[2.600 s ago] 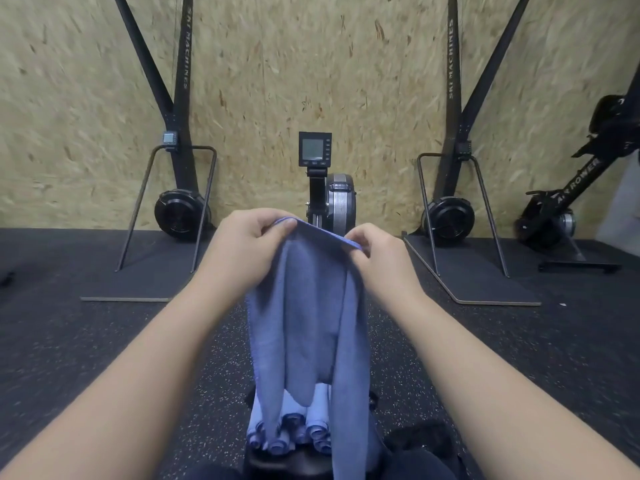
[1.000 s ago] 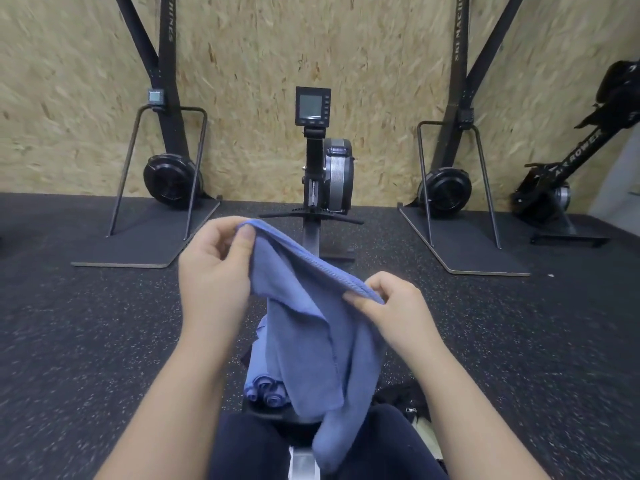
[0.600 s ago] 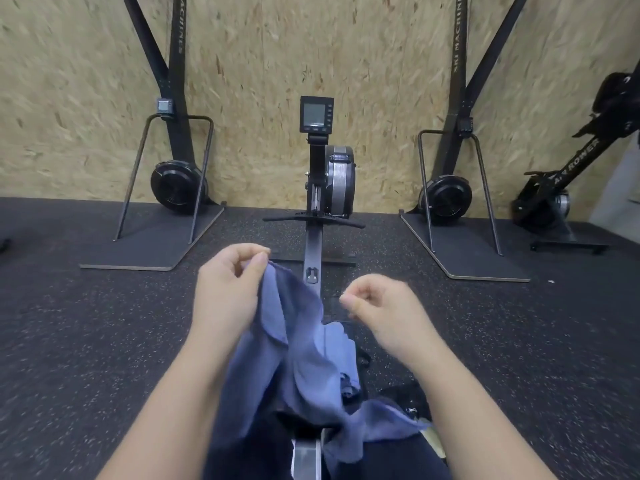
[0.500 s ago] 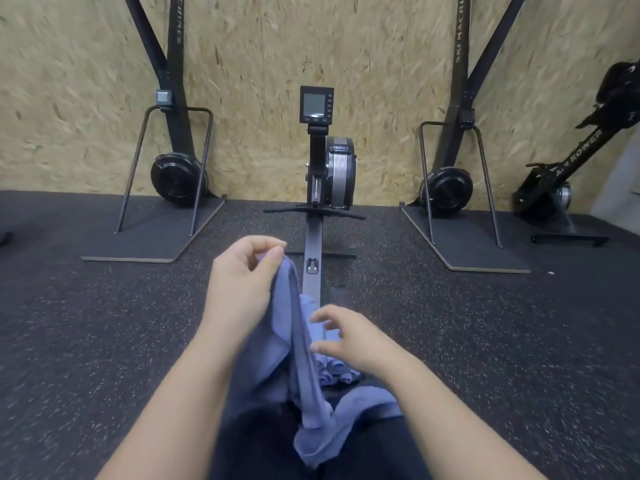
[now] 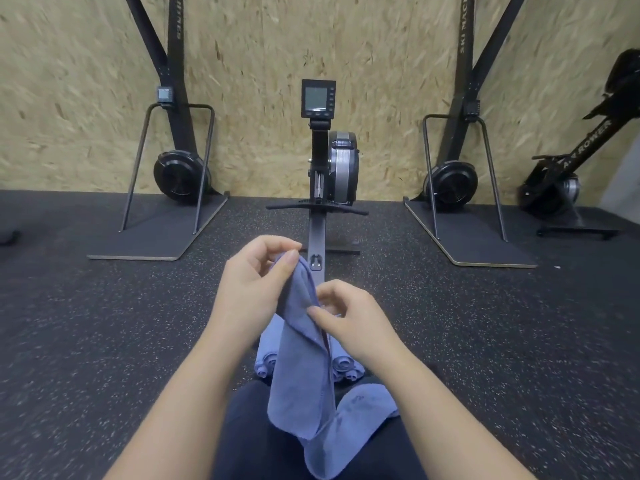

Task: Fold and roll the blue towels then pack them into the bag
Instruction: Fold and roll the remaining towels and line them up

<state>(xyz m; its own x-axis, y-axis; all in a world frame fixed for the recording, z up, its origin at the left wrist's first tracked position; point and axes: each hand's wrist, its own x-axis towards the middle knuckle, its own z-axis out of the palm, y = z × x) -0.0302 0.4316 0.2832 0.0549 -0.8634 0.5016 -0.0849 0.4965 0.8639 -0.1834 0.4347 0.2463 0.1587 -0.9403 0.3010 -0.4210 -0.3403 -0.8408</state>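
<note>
My left thumb and forefinger pinch the top fold of the blue towel (image 5: 300, 355); the other left fingers curl loosely behind it. My right forefinger and thumb close on the towel's edge lower down, the remaining right fingers curled; whether they grip cloth too, I can't tell. Left hand (image 5: 254, 289) sits at 12 o'clock of the towel, right hand (image 5: 349, 327) at roughly 2 o'clock of its middle, the two just apart, both forearms running back to 6 o'clock, slightly bent, converging.

The towel hangs from the pinch, doubled lengthwise, its lower end draped over my lap (image 5: 263, 441) at 6 o'clock. I judge this one is mid-fold, not rolled.

Progress: several rolled towels (image 5: 343, 367) lie bunched just past my knees, partly hidden by the hanging one, ends facing me. So part of the rolling looks done. Count unclear. No bag visible, so packing status I can't tell; I'd guess it's all left.

The rowing machine (image 5: 327, 161) stands at 12 o'clock, against the chipboard wall (image 5: 259, 46).
</note>
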